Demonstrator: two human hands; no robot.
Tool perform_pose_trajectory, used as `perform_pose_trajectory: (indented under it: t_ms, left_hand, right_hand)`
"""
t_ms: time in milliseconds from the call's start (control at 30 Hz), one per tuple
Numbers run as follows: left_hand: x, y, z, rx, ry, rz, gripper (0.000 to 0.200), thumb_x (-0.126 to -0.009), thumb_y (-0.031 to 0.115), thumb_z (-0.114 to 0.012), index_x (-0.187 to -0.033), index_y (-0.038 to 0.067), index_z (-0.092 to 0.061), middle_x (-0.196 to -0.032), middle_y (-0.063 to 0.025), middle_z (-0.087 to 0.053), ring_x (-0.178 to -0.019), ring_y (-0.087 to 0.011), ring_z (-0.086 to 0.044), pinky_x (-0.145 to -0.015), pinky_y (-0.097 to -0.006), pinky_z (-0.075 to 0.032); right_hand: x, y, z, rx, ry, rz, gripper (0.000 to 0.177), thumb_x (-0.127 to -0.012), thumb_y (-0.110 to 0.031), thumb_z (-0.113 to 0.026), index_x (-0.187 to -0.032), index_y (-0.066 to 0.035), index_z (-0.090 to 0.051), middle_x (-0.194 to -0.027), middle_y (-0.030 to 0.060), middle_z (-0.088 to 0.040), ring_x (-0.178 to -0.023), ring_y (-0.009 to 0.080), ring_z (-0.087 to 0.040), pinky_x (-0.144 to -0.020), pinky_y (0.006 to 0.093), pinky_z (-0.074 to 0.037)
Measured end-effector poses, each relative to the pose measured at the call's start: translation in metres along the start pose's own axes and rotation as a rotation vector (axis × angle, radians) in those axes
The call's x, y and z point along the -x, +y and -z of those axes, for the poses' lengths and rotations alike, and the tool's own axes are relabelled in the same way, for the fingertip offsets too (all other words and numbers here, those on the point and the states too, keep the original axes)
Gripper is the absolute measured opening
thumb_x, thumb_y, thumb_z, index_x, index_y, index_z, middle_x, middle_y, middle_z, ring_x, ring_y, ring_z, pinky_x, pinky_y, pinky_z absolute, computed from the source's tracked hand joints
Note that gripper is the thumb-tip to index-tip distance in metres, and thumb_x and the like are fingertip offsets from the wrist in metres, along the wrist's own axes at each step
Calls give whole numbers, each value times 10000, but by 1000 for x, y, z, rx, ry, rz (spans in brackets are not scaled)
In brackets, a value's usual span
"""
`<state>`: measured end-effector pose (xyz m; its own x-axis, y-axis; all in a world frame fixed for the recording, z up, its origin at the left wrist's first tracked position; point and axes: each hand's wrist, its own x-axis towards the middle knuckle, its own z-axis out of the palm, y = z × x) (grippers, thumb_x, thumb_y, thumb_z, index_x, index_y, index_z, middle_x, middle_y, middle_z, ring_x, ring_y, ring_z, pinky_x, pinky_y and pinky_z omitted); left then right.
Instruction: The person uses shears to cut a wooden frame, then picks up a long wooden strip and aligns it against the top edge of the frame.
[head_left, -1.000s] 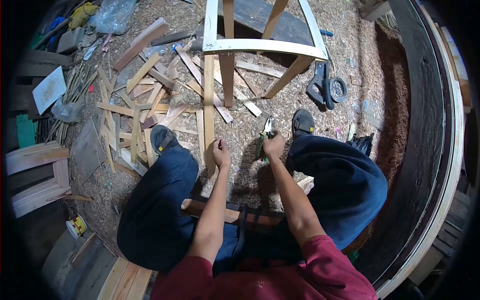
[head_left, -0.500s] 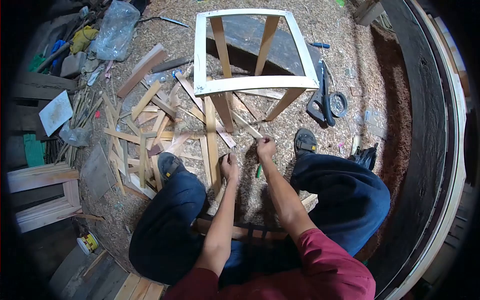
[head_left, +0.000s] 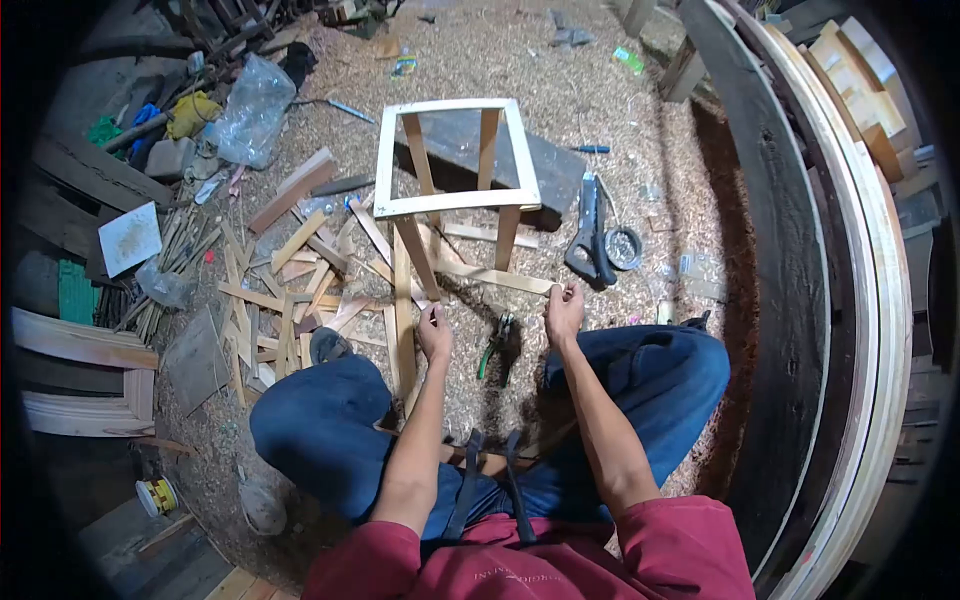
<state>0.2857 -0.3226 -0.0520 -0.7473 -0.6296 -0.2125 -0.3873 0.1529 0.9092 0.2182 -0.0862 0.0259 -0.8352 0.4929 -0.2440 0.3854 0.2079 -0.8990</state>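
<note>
A thin wooden slat (head_left: pixel 505 280) is pinched at its right end by my right hand (head_left: pixel 564 313), and it reaches left past the legs of a stool-like wooden frame. My left hand (head_left: pixel 436 334) is closed, with fingertips together near the foot of the frame's front left leg. Whether anything small is in those fingers cannot be made out. The frame (head_left: pixel 460 200) stands upright ahead, its square top rim white and its legs bare wood. Between my hands, green-handled pliers (head_left: pixel 497 345) lie on the shavings.
Wood offcuts (head_left: pixel 290 310) lie piled at left. A handsaw (head_left: pixel 588 235) and a roll of tape (head_left: pixel 622 248) lie right of the frame, with a dark board (head_left: pixel 555 165) behind it. A long dark beam (head_left: pixel 770 250) runs along the right side.
My right hand has moved right with the slat, which now lies more level across the view. My left hand has shifted slightly left. The view has tilted up, showing more floor beyond the frame.
</note>
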Motion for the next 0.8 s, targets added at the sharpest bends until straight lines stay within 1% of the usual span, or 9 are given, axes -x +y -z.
perform_pose_trajectory:
  t_ms: [133,267,400,433,467,567,667,733,800]
  left_hand:
    - [4,51,3,78,-23,-156,285,-968,270,-559,-1088,24,-638,-988,-120,-673,-900,-236,-628,-854,-341,-478]
    - [11,69,11,-103,38,-253,327,-958,254,-589,-1204,39,-583,-1089,-147,-649,-977,-253,-636,-906,-351,-476]
    - [0,57,17,181,-154,-120,411,-985,264,-558,-1342,75,-482,-1106,-122,-626,-810,-118,-596,-701,-274,-514]
    - [-2,61,19,183,-162,-204,457,-1001,257,-533,-1401,70,-415,-1073,-85,-607,-748,-65,-547,-616,-221,-482]
    - [-5,66,21,182,-154,-204,457,-1001,257,-533,-1401,70,-415,-1073,-85,-607,-748,-65,-547,-616,-221,-482]
    - [-16,77,34,350,-81,-236,473,-1006,251,-525,-1415,52,-396,-1072,-70,-591,-760,-78,-555,-625,-219,-477]
    - [-21,100,57,370,-36,-205,477,-1010,292,-515,-1405,46,-410,-1123,-67,-590,-767,-88,-546,-622,-242,-459]
    - [-17,125,75,343,-65,-103,484,-1004,310,-525,-1388,34,-426,-1157,-78,-590,-779,-84,-550,-643,-260,-466]
    - [-33,124,87,190,-253,33,482,-1000,284,-529,-1390,24,-420,-1231,-90,-586,-811,-74,-561,-678,-254,-486]
  right_hand:
    - [5,-110,54,214,48,232,371,-824,-329,-585,-950,19,-615,-846,242,-662,-806,384,-646,-774,442,-479]
    - [-28,-154,94,311,-2,338,434,-815,-375,-589,-930,41,-639,-815,252,-664,-802,413,-650,-779,445,-492]
    - [-38,-214,132,240,-173,183,448,-810,-370,-581,-867,67,-659,-708,215,-663,-699,315,-663,-720,422,-509]
    - [-54,-209,132,247,-170,279,441,-813,-366,-572,-850,63,-663,-667,178,-657,-604,241,-637,-657,393,-514]
    - [-65,-203,136,202,-196,285,417,-825,-353,-565,-808,55,-647,-627,136,-632,-512,178,-581,-523,353,-488]
    - [-54,-225,147,107,-314,144,366,-853,-332,-550,-745,14,-598,-612,76,-594,-467,113,-501,-387,291,-391]
    - [-65,-221,146,-17,-410,126,348,-896,-333,-532,-773,-11,-587,-670,78,-626,-406,93,-403,-370,272,-342]
    - [-65,-226,147,-50,-454,46,336,-917,-347,-531,-753,-54,-539,-595,30,-537,-401,75,-358,-365,268,-286]
    - [-70,-222,145,-109,-502,-32,326,-921,-351,-525,-769,-63,-528,-611,36,-509,-412,79,-339,-370,267,-271]
